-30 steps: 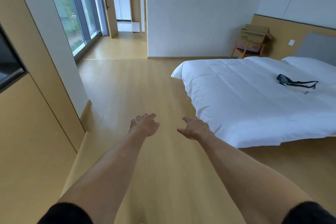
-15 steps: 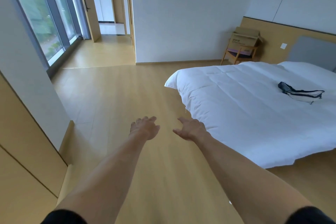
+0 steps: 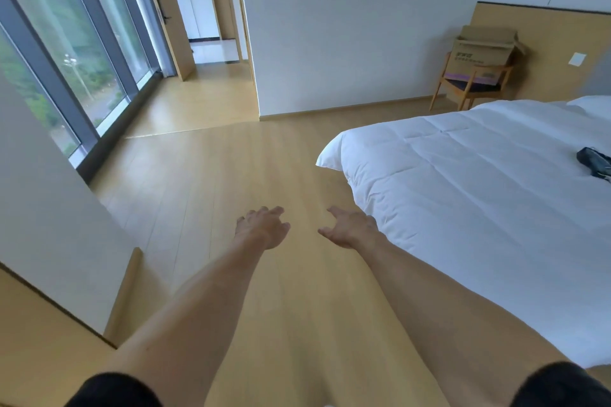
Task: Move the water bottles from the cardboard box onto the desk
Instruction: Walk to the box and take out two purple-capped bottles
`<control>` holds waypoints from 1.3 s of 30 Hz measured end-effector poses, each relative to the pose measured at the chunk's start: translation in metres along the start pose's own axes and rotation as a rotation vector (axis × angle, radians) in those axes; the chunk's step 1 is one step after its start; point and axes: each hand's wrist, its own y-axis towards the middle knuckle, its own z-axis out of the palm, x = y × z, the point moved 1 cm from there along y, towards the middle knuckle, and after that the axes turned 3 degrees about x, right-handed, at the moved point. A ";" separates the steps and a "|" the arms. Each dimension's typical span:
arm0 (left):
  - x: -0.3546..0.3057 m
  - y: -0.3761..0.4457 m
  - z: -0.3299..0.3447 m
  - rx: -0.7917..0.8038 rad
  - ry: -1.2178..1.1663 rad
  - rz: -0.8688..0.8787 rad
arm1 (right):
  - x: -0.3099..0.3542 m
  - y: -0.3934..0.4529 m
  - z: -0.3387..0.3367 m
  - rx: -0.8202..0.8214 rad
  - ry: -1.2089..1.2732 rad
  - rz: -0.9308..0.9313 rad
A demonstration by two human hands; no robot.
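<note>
Floor (image 3: 211,182): pale wood planks are running from the person toward the far wall, with both arms reaching out over them.
Windows (image 3: 66,53): tall dark-framed panes are filling the left side, showing blurred greenery outside.
Bed (image 3: 479,208): a white quilted duvet is covering it on the right; one corner is drooping toward the floor just beside the right hand.
Cardboard box (image 3: 484,53): the brown carton is sitting on the seat of a wooden armchair (image 3: 463,89) in the far right corner, against a wood wall panel and well apart from both hands. Its long axis is lying roughly level, side to side, and its printed long face is turning toward the camera. The top flaps are standing open. Whatever is inside is hidden.
Printing on box: dark characters are showing on the upper front and a purple band is running along the lower edge, but the writing is too small to read.
Dark pouch (image 3: 595,163): a small black item is lying on the duvet at the right edge of the view, partly cut off.
Left hand (image 3: 263,228): it is hovering over the floor with loosely spread fingers, holding nothing.
Right hand (image 3: 350,228): it is hovering near the left one, fingers relaxed and apart, also holding nothing.
Wall switch (image 3: 577,59): a small white plate is sitting on the wood panel to the right of the box.
</note>
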 end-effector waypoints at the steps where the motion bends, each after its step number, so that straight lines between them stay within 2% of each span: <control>1: -0.003 0.019 -0.010 -0.003 0.003 -0.004 | -0.003 0.020 -0.009 0.002 0.006 0.003; 7: -0.019 0.113 -0.054 -0.048 -0.004 -0.005 | -0.015 0.119 -0.056 0.000 -0.024 0.005; 16: -0.016 0.237 -0.080 -0.030 -0.029 0.036 | 0.004 0.246 -0.089 -0.005 -0.060 -0.019; 32: 0.061 0.546 -0.204 -0.036 -0.002 0.105 | 0.099 0.522 -0.192 -0.035 -0.040 0.053; 39: 0.081 0.657 -0.233 0.003 0.012 0.123 | 0.121 0.623 -0.219 -0.016 -0.014 0.081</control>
